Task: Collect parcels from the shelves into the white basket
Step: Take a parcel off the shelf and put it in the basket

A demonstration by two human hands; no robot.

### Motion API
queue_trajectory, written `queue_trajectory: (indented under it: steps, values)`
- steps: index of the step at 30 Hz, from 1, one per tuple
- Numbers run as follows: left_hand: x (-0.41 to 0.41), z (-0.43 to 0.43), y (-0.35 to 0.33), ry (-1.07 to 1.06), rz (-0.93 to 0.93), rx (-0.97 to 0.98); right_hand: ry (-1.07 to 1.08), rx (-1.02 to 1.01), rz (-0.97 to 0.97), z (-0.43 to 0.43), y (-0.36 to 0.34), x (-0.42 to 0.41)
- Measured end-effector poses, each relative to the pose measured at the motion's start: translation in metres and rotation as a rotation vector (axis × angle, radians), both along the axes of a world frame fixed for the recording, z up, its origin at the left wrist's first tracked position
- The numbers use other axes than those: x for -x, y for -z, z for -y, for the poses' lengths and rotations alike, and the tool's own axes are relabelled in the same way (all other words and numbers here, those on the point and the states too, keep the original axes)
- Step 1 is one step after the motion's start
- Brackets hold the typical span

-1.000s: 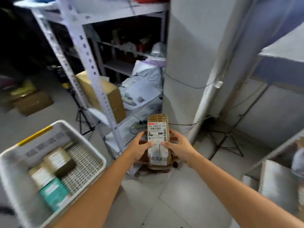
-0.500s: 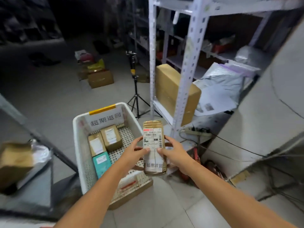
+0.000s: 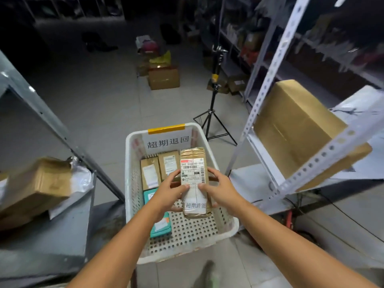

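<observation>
A small brown taped parcel (image 3: pixel 194 167) with a white shipping label is held over the white basket (image 3: pixel 129 183). My left hand (image 3: pixel 169 193) grips its left side and my right hand (image 3: pixel 216 190) grips its right side, thumbs on the label. Inside the basket lie two brown parcels (image 3: pixel 160 169) at the far end and a teal parcel (image 3: pixel 161 226) partly hidden under my left forearm. A paper sign with yellow tape is stuck on the basket's far wall.
A white metal shelf upright (image 3: pixel 268 80) stands right of the basket, with a large cardboard box (image 3: pixel 297 125) and grey mailer bags on it. A black tripod (image 3: pixel 214 104) stands behind the basket. Left is a grey shelf with a brown box (image 3: pixel 35 183). Boxes (image 3: pixel 164 77) sit on the floor farther back.
My view has swung left from the shelf towards the basket. The parcel in both hands has moved from beside the basket to over its inside.
</observation>
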State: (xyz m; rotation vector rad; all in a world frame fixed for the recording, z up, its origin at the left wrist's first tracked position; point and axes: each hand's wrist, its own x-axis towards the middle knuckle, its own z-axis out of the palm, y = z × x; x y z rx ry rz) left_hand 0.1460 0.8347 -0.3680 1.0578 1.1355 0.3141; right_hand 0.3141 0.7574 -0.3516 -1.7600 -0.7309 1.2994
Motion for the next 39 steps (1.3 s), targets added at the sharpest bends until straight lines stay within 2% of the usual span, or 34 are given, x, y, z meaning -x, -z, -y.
queue_trajectory:
  steps: [15,18,31,39]
  values:
    - [-0.068,-0.118,0.072,-0.147,-0.033,0.087,-0.156,0.095,0.019,-0.149,0.082,-0.077]
    - [-0.076,-0.141,0.092,-0.152,-0.042,0.106,-0.136,0.095,0.011,-0.170,0.104,-0.085]
    - [-0.109,-0.238,0.198,-0.082,0.005,0.128,-0.083,0.061,0.238,-0.254,0.198,-0.109]
    - [-0.120,-0.278,0.257,0.013,0.003,0.120,0.030,0.080,0.259,-0.280,0.258,-0.104]
